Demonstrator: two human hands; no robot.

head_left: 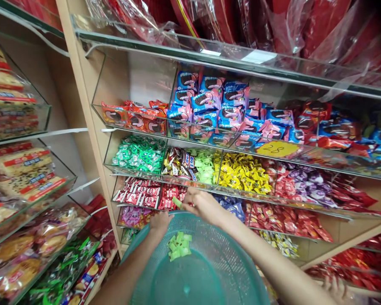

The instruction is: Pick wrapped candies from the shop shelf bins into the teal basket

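— What was closest to you at that moment?

— The teal basket (209, 271), low in the middle of the frame. A heap of green sweets (178, 245) lay on its upper-left slope. My left hand (160, 222) was hooked over the far rim, fingers closed on the edge, their tips hidden from me.

— And the other hand?

— My right hand (203, 206) hung just past that rim, thumb and forefinger pinching a single sweet (177, 202). The rest of the fingers were tucked in.

— What worried you?

— The single sweet sat about over the rim, not over the bowl. I judged a loose pinch could have dropped it outside, down toward the red packets (139, 192) in the tray behind. Only one hand held the basket, at one edge, so a tilt might have slid the heap across or out.

— Anything further back?

— The pale green bin (205, 166) sat at centre frame, beside the yellow sweets (241, 171), behind a glass lip. I thought a forearm brushing that lip could have knocked pieces loose.
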